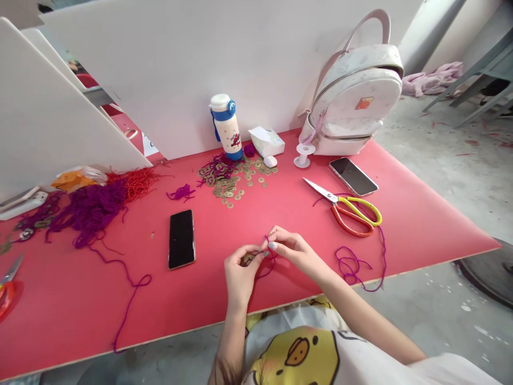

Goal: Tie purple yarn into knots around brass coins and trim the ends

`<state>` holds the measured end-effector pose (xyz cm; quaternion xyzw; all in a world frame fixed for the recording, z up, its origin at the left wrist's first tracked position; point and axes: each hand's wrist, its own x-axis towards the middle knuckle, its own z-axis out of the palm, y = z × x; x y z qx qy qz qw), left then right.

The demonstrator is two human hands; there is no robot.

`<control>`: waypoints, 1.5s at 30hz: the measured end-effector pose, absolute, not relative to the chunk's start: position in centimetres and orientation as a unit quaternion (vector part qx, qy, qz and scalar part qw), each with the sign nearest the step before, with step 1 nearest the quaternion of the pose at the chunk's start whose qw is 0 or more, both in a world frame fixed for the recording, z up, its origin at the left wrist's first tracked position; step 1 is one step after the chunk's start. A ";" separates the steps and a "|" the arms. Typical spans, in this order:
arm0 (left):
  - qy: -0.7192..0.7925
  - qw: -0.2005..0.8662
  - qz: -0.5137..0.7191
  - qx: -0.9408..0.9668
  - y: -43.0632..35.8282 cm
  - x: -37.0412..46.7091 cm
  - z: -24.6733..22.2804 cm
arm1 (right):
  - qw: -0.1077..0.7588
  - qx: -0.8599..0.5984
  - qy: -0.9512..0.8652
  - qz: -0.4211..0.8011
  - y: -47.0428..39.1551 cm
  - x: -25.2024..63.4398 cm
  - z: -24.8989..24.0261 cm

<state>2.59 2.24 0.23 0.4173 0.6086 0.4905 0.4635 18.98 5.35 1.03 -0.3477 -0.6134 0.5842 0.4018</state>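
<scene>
Close to the front edge of the red table (pixel 224 291), my two hands meet fingertip to fingertip. My left hand (pixel 240 270) pinches a purple cord (pixel 274 262), and a brownish round piece, perhaps a coin, shows partly under its fingers. My right hand (pixel 290 246) is closed on the same cord between thumb and forefinger. A bit of the cord loops below the fingertips; the rest of what they hold is hidden. Right of my hands lie scissors (pixel 336 200) with one yellow and one orange handle, blades apart. A loose length of purple cord (pixel 348 267) trails beside them.
Holed coins (pixel 229 187) are spread before a white-and-blue bottle (pixel 226 125). A tissue pack (pixel 266 141), a spool (pixel 304 155) and a white backpack (pixel 356 101) stand behind. Phones (pixel 181 239) lie on both sides. Purple yarn (pixel 94 208) and other scissors (pixel 8 286) are at left.
</scene>
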 end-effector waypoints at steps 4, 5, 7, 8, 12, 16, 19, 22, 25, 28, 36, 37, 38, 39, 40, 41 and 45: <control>0.608 0.455 0.477 0.443 2.0 3.2 0.6 | 0.432 -0.365 -0.566 0.600 5.9 19.2 1.8; 0.607 0.451 0.475 0.450 1.9 3.3 0.7 | 0.440 -0.369 -0.564 0.594 6.1 19.3 2.0; 0.603 0.451 0.463 0.467 1.8 3.4 0.7 | 0.452 -0.372 -0.564 0.582 6.3 19.5 2.3; 0.599 0.454 0.455 0.477 1.8 3.3 0.7 | 0.457 -0.370 -0.567 0.577 6.3 19.6 2.3; 0.574 0.463 0.433 0.519 1.7 2.9 0.7 | 0.478 -0.387 -0.569 0.546 6.7 19.8 2.0; 0.558 0.471 0.448 0.516 1.7 2.5 0.8 | 0.453 -0.452 -0.634 0.434 7.0 20.5 0.9; 0.569 0.446 0.485 0.493 1.8 2.3 0.3 | 0.449 -0.515 -0.665 0.299 6.5 20.9 0.2; 0.579 0.419 0.517 0.471 1.8 2.1 -0.4 | 0.456 -0.531 -0.673 0.238 5.1 20.4 0.1; 0.576 0.418 0.520 0.473 1.9 2.2 -0.8 | 0.424 -0.483 -0.722 0.256 3.6 19.0 0.0; 0.575 0.409 0.516 0.485 1.9 2.3 -0.7 | 0.412 -0.447 -0.740 0.288 2.9 17.8 -0.2; 0.580 0.223 0.408 0.668 1.7 1.6 0.7 | 0.338 -0.382 -0.821 0.257 4.2 19.6 1.4; 0.557 0.182 0.383 0.713 1.8 1.4 0.9 | 0.332 -0.371 -0.829 0.253 4.5 19.9 1.7; 0.528 0.145 0.365 0.753 1.9 1.2 1.0 | 0.333 -0.361 -0.833 0.256 4.8 20.1 1.9; 0.495 0.112 0.356 0.784 2.1 1.1 1.2 | 0.339 -0.352 -0.830 0.268 5.1 20.2 2.0; 0.464 0.084 0.356 0.807 2.2 0.9 1.3 | 0.350 -0.345 -0.822 0.289 5.3 20.3 2.0; 0.437 0.060 0.362 0.821 2.3 0.8 1.5 | 0.364 -0.341 -0.807 0.316 5.5 20.2 2.0; 0.392 -0.018 0.418 0.819 2.2 0.8 1.7 | 0.439 -0.347 -0.690 0.459 5.5 19.2 1.5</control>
